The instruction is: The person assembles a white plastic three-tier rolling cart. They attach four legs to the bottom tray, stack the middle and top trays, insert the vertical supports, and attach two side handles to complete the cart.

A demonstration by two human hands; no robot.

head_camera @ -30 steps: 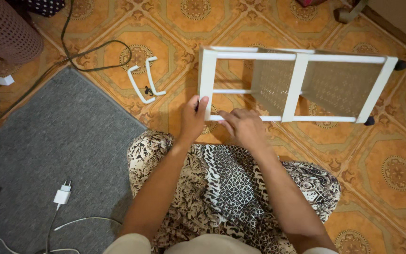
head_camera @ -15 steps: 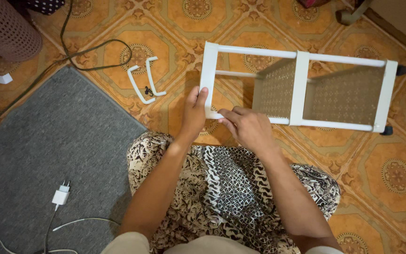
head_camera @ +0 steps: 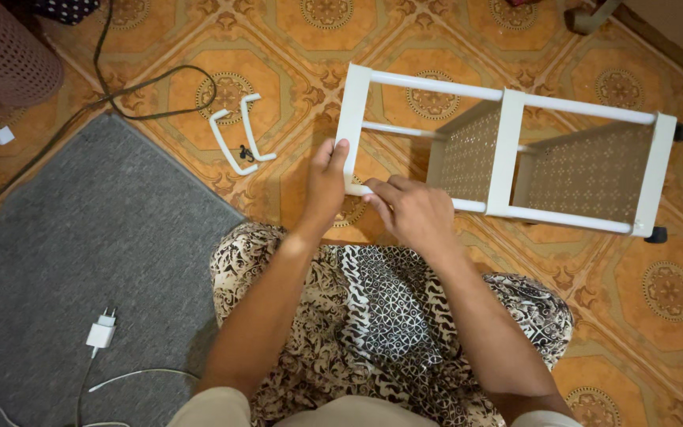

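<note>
Lying on its side on the patterned tile floor (head_camera: pixel 594 316) just beyond my knees, the white rack (head_camera: pixel 507 150) is serving as my landmark. I am gripping its near-left corner post with my left hand (head_camera: pixel 326 186), fingers closing around it, while my right hand (head_camera: pixel 413 213) is pinching the lower rail just beside that corner. Two white handles (head_camera: pixel 240 142) are lying left of the rack, and the grey rug (head_camera: pixel 81 261) is spreading further left, with a white charger plug (head_camera: pixel 101 332) on it.

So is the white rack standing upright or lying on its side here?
On its side. The white rack lies along the tiled floor, its perforated shelves on edge and its black feet pointing sideways.
</note>
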